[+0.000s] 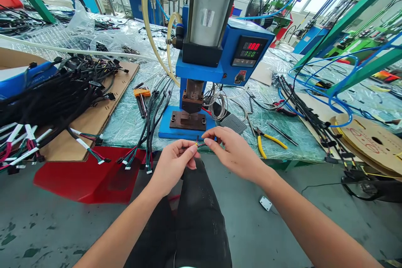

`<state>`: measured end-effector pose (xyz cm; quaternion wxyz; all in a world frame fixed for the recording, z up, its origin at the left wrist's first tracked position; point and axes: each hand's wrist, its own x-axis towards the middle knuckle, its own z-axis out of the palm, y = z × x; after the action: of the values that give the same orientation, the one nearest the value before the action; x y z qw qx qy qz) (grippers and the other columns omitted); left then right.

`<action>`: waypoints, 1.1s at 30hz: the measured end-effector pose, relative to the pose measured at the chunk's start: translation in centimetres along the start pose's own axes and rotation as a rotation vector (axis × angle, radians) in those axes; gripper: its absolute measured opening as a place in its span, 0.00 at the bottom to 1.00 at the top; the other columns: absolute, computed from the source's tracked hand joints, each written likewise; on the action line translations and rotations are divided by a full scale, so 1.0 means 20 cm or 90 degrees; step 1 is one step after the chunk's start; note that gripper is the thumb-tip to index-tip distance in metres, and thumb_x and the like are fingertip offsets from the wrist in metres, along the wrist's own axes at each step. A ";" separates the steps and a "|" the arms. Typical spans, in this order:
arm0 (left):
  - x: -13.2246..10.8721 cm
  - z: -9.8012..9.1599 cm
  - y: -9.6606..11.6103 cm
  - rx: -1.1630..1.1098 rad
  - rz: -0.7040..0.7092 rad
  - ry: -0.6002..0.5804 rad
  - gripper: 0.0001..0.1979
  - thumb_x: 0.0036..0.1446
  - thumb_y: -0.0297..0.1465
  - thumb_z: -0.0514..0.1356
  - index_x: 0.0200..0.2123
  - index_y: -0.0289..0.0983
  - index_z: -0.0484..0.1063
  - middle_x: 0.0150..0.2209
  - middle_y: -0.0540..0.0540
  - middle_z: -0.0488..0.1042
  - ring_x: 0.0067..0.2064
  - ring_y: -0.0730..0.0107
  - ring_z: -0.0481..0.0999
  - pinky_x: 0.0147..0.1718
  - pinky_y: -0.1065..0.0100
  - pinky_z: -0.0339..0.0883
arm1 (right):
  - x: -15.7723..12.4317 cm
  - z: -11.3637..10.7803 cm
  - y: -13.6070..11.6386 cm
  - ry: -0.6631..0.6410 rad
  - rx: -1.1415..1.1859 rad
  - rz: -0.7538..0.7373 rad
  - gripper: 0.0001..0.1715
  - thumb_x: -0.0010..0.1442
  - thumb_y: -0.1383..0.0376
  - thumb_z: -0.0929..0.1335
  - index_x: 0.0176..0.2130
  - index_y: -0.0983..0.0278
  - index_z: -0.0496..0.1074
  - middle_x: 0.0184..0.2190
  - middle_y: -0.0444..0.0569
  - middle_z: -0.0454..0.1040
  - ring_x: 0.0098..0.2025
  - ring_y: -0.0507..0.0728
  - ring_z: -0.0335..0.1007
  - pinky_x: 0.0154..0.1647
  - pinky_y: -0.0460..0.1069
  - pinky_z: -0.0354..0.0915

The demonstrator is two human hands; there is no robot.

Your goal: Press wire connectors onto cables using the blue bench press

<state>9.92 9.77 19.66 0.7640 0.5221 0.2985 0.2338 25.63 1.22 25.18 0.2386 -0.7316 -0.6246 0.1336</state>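
In front of the blue press (201, 67), above my knees, both hands meet around some thin dark wires (202, 144) with a small yellow bit near their end. My left hand (176, 161) pinches the wire end between thumb and forefinger. Close beside it, my right hand (234, 150) is closed on the same wires a little further along. My fingers cover much of the wires, so their exact ends are hard to make out. Just behind the hands lies the press's dark metal die block (188, 120) on its blue base.
Black cable harnesses (56, 88) pile on cardboard at the left, and several cables (152, 121) hang over the table edge. Yellow-handled pliers (266, 138) and a cardboard reel (370, 140) lie to the right. A red bin (84, 180) stands below the table.
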 end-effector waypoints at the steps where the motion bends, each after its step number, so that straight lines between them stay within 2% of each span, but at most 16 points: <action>1: 0.02 0.00 0.01 -0.020 -0.003 0.011 0.15 0.54 0.40 0.66 0.35 0.33 0.73 0.27 0.48 0.76 0.23 0.76 0.70 0.24 0.72 0.68 | 0.01 0.01 0.01 0.006 -0.026 -0.010 0.10 0.70 0.63 0.62 0.42 0.60 0.72 0.41 0.46 0.77 0.44 0.56 0.67 0.43 0.50 0.59; 4: 0.10 0.01 0.02 -0.075 -0.013 0.054 0.14 0.50 0.39 0.68 0.32 0.33 0.73 0.25 0.50 0.74 0.21 0.78 0.68 0.22 0.73 0.66 | 0.05 0.03 0.02 0.023 -0.126 -0.053 0.12 0.70 0.65 0.60 0.44 0.62 0.72 0.42 0.47 0.77 0.43 0.57 0.66 0.44 0.51 0.59; 7: 0.19 0.01 0.02 -0.114 -0.027 0.101 0.13 0.47 0.36 0.68 0.31 0.32 0.74 0.24 0.51 0.73 0.20 0.79 0.67 0.20 0.75 0.65 | 0.10 0.06 0.02 0.026 -0.229 -0.082 0.17 0.71 0.65 0.58 0.51 0.61 0.72 0.42 0.49 0.77 0.44 0.58 0.65 0.47 0.51 0.58; 12: 0.29 0.00 0.02 -0.131 -0.026 0.138 0.09 0.46 0.30 0.66 0.31 0.31 0.74 0.23 0.50 0.72 0.19 0.79 0.66 0.18 0.74 0.66 | 0.15 0.11 0.03 0.009 -0.341 -0.072 0.23 0.70 0.66 0.58 0.60 0.56 0.69 0.43 0.50 0.76 0.44 0.59 0.65 0.43 0.52 0.57; 17: 0.35 -0.01 0.03 -0.118 -0.016 0.140 0.08 0.46 0.29 0.65 0.30 0.30 0.75 0.23 0.49 0.72 0.20 0.80 0.66 0.18 0.75 0.67 | 0.18 0.14 0.04 0.008 -0.369 -0.056 0.27 0.70 0.66 0.57 0.64 0.56 0.64 0.46 0.52 0.75 0.46 0.60 0.65 0.44 0.52 0.58; 33: 0.40 -0.06 0.05 -0.079 -0.035 0.120 0.07 0.44 0.30 0.65 0.24 0.31 0.73 0.23 0.48 0.71 0.19 0.80 0.65 0.16 0.76 0.63 | 0.23 0.18 0.02 0.023 -0.378 -0.020 0.27 0.69 0.66 0.58 0.64 0.57 0.65 0.48 0.53 0.75 0.48 0.61 0.67 0.45 0.53 0.58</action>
<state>14.69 16.34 18.61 0.7696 0.4408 0.3682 0.2791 24.95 6.24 22.41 0.0272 -0.7619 -0.6431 -0.0720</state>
